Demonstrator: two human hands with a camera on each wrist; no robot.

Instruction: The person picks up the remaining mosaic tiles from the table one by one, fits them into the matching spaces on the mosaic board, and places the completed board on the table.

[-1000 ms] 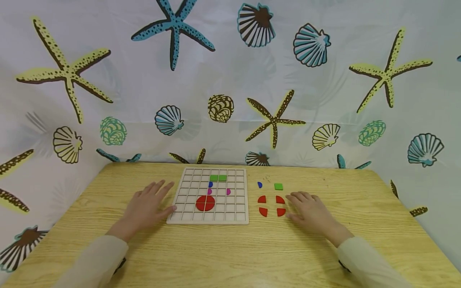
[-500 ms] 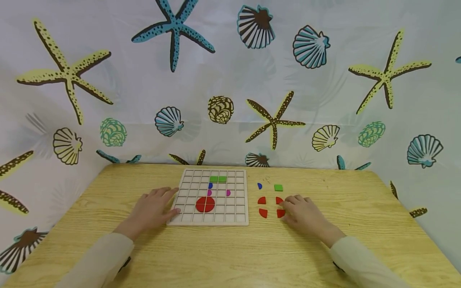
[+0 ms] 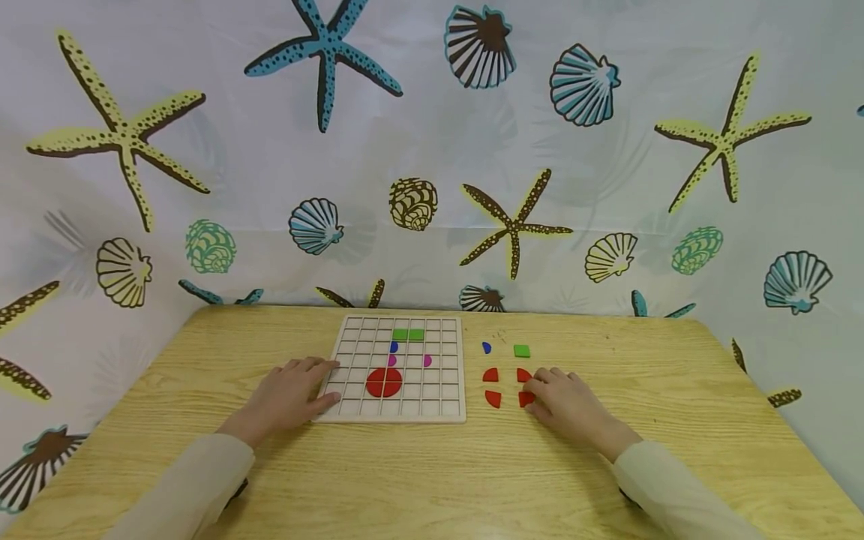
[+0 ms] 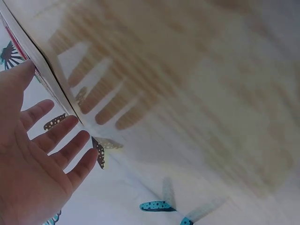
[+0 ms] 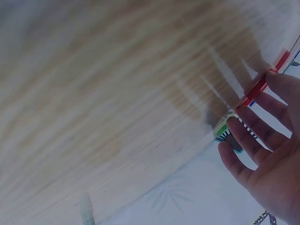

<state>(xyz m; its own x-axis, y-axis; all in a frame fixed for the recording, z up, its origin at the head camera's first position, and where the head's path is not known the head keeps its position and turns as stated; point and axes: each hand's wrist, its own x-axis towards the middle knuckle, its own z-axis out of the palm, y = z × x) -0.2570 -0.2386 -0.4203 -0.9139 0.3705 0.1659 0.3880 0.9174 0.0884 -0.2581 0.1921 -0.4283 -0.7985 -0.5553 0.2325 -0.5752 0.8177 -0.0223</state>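
In the head view my left hand [image 3: 286,394] touches the left edge of a white gridded board [image 3: 450,392], fingers spread. My right hand [image 3: 570,405] rests by the loose red quarter circles, its index finger and thumb at the right-hand ones. Its fingertips partly cover the upper right quarter circle [image 3: 523,374] and the lower right quarter circle [image 3: 523,400]. In the right wrist view the thumb and index finger lie against a red piece [image 5: 258,88]; a firm pinch cannot be made out. The left wrist view shows the left thumb at the board's edge [image 4: 44,70].
On the board lie a red disc of quarters [image 3: 392,376], two green squares [image 3: 416,334], a blue half circle [image 3: 394,347] and magenta half circles [image 3: 427,361]. Beside it lie left-hand red quarters [image 3: 491,375], a blue half circle [image 3: 487,348] and a green square [image 3: 522,351]. A patterned curtain [image 3: 378,157] stands behind.
Over the last second my left hand has come right, onto the board's edge. The right hand has moved left to the right-hand red quarters. The pieces lie where they were.
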